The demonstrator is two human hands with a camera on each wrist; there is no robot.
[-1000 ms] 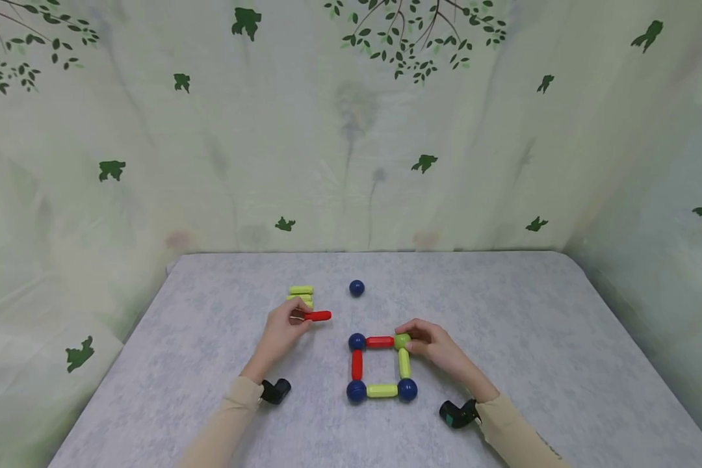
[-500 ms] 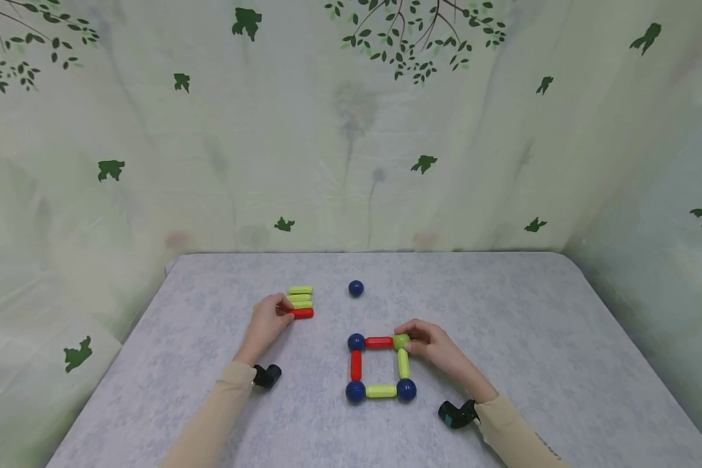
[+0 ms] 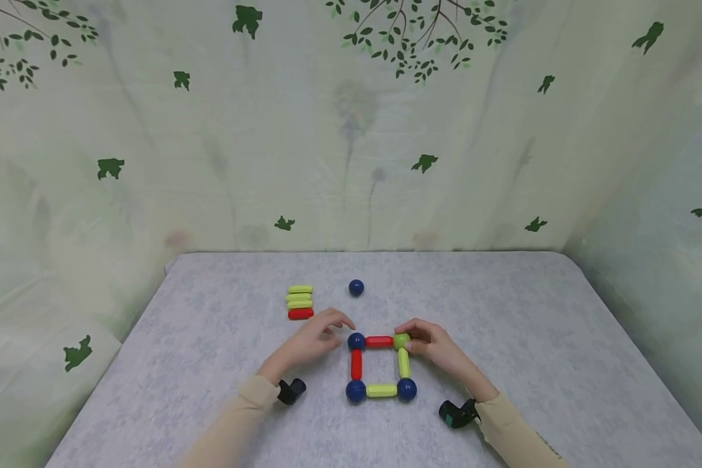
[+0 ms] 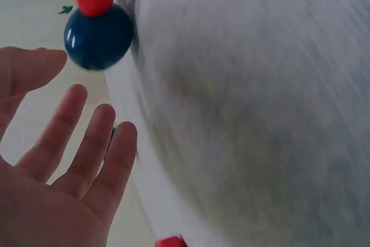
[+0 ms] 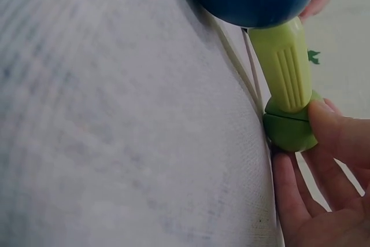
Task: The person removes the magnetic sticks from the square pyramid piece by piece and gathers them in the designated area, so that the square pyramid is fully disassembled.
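Note:
A square of rods and balls lies on the table. Its corners are a far-left blue ball (image 3: 356, 341), a near-left blue ball (image 3: 355, 391), a near-right blue ball (image 3: 406, 390) and a green ball (image 3: 401, 341). Two sides are red rods, the far one (image 3: 379, 342) and the left one (image 3: 357, 365); yellow-green rods form the right side (image 3: 403, 364) and near side (image 3: 381, 390). My right hand (image 3: 435, 348) pinches the green ball between thumb and fingers. Beside the far-left blue ball, my left hand (image 3: 312, 338) holds nothing, its fingers spread and extended in the left wrist view.
Left of centre, several loose yellow-green rods (image 3: 299, 297) lie in a row, with a red rod (image 3: 301, 314) at the near end. A single blue ball (image 3: 356, 287) rests farther back on the table (image 3: 503, 305). A printed curtain (image 3: 304, 130) hangs behind it.
My left hand set the red rod down beside the yellow-green rods, let go, and moved right to the far-left corner of the square. The right hand stays on the green ball.

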